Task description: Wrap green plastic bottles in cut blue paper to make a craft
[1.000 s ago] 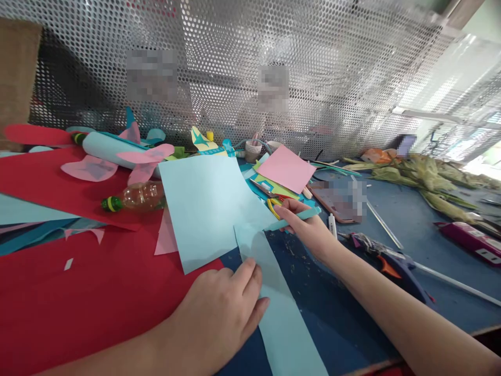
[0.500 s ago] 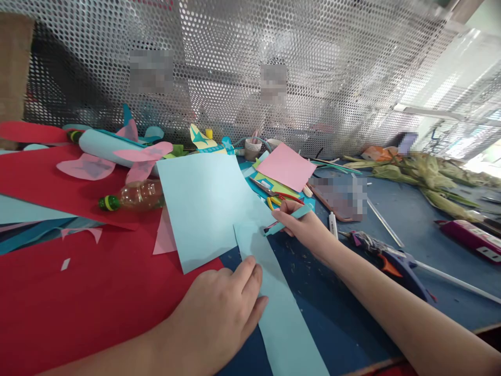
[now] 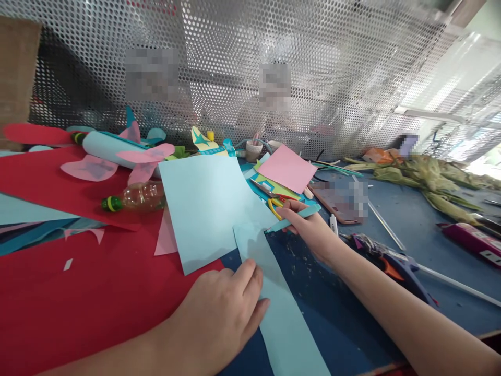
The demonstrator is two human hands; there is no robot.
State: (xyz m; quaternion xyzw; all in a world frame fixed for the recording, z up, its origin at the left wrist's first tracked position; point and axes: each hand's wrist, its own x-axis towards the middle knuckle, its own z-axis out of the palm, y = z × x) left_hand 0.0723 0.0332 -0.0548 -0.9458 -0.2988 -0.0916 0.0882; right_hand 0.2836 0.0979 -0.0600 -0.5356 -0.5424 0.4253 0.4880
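You seemed to be marking or trimming the light blue strip (image 3: 287,308) near its far end, though the tool's tip was too small to tell which. Your right hand (image 3: 302,223) gripped a slim teal tool (image 3: 312,210) like a pen, its tip at the strip's right edge; whether it touched the paper, you could not tell from here. Your left hand (image 3: 223,308) lay palm down with fingers loosely bent, clasping nothing visible, its fingertips on the strip's left side. The next move, as I judged it, called for firm pressure there and a small, controlled stroke of the tip. The strip ran from your near edge of the blue surface (image 3: 332,318) up over the lower right part of a larger light blue sheet (image 3: 203,203). It looked long, narrow, matt and mostly flat, with slightly uneven edges and faint shadows across it.
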